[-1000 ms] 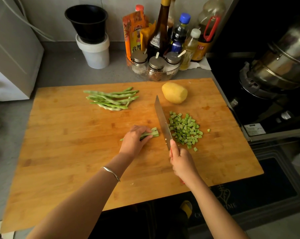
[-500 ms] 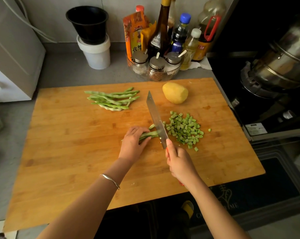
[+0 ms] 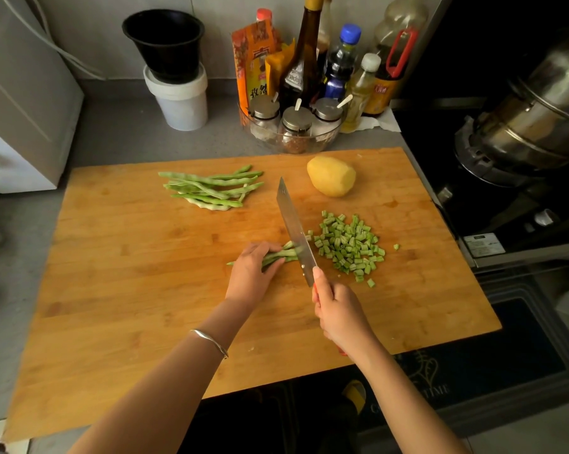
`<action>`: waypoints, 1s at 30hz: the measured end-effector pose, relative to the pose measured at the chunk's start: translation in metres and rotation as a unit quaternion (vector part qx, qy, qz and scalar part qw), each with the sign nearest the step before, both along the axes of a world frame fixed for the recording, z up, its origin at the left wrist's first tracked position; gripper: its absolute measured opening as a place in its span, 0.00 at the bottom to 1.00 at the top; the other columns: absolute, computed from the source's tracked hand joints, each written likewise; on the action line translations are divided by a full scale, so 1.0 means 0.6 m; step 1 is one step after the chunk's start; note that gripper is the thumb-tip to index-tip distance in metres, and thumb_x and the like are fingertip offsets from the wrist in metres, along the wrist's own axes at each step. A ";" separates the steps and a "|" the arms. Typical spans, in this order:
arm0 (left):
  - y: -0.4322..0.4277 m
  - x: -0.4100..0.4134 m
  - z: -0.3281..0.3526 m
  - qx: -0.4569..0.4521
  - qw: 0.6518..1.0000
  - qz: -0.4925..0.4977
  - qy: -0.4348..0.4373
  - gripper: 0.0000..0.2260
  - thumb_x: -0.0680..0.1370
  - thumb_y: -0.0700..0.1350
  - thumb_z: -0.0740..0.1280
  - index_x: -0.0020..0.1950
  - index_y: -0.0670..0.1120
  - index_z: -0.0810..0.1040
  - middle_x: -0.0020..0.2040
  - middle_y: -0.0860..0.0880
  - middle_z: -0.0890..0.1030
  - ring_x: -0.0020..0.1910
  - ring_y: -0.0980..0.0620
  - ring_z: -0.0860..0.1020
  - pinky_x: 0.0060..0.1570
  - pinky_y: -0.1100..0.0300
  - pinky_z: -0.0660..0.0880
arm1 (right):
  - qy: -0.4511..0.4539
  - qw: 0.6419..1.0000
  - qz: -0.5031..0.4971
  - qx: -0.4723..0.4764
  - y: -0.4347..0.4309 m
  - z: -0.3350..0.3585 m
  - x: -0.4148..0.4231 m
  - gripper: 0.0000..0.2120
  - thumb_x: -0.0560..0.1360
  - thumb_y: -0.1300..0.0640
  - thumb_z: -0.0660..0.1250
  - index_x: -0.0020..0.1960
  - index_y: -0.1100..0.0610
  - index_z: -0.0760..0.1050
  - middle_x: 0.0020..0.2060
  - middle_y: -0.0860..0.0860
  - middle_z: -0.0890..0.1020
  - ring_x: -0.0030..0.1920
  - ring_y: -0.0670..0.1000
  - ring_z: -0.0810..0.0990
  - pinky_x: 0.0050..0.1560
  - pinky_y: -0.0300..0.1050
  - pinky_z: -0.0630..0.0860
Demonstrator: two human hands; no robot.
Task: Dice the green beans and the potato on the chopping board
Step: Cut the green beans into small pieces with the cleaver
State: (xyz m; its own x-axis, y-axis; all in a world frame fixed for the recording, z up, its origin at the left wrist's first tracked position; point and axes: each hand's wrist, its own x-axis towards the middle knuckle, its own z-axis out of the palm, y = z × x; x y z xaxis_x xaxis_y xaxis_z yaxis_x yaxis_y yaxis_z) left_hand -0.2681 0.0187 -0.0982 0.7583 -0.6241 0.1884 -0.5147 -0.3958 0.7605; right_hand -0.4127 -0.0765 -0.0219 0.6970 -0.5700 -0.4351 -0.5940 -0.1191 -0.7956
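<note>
The left grip holds the bundle of green beans down at the middle of the chopping board. Its fingers lie curled over the top of the bundle and its thumb runs along the bundle's near side, so the beans sit pinched between them. A thin bangle circles that wrist. The right grip is closed round the red handle of the knife, with the forefinger stretched forward onto the heel of the blade. The blade stands across the bundle, its tip pointing to the board's far edge, and short bean ends show on its right side.

The pile of diced beans lies right of the board's middle, with a few stray bits just beside it. The whole green beans rest in a loose heap towards the board's far edge, left of centre. The peeled potato sits uncut by the far edge, right of centre. The board lies on the grey table.

A second ago the blade stood at the very ends of the bundle, hard against the diced pile; now it sits further left along the beans, and the left grip's fingers have drawn back with it. The whole beans and the potato lie where they were.
</note>
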 end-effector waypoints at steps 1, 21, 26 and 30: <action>0.000 0.000 -0.001 -0.004 1.000 -0.001 -0.001 0.08 0.73 0.42 0.72 0.52 0.45 0.80 0.52 0.49 0.82 0.54 0.52 0.77 0.54 0.64 0.71 | 0.005 1.000 0.001 -0.002 0.001 -0.002 0.000 0.26 0.80 0.36 0.51 0.35 0.55 0.66 0.19 0.45 0.64 0.20 0.44 0.62 0.26 0.43 0.59; 0.000 0.004 0.006 0.020 1.000 -0.005 0.014 0.08 0.74 0.44 0.72 0.52 0.45 0.80 0.52 0.48 0.81 0.52 0.50 0.78 0.52 0.66 0.69 | 0.070 0.993 0.026 -0.096 -0.017 -0.017 0.062 0.27 0.80 0.36 0.47 0.35 0.54 0.68 0.29 0.51 0.72 0.31 0.53 0.71 0.35 0.45 0.67; 0.004 0.006 0.015 0.036 0.999 -0.016 -0.037 0.09 0.74 0.46 0.71 0.53 0.46 0.80 0.55 0.49 0.81 0.54 0.48 0.77 0.54 0.56 0.73 | 0.018 0.999 -0.030 -0.033 -0.028 -0.021 0.019 0.28 0.80 0.36 0.50 0.33 0.56 0.66 0.21 0.47 0.65 0.22 0.49 0.64 0.28 0.43 0.60; 0.012 0.002 0.011 0.036 0.998 -0.002 -0.060 0.09 0.74 0.45 0.71 0.55 0.48 0.82 0.53 0.51 0.82 0.53 0.50 0.77 0.54 0.53 0.73 | -0.007 1.000 -0.017 -0.007 -0.024 -0.007 0.008 0.26 0.81 0.38 0.51 0.33 0.56 0.65 0.21 0.47 0.64 0.20 0.46 0.61 0.27 0.42 0.58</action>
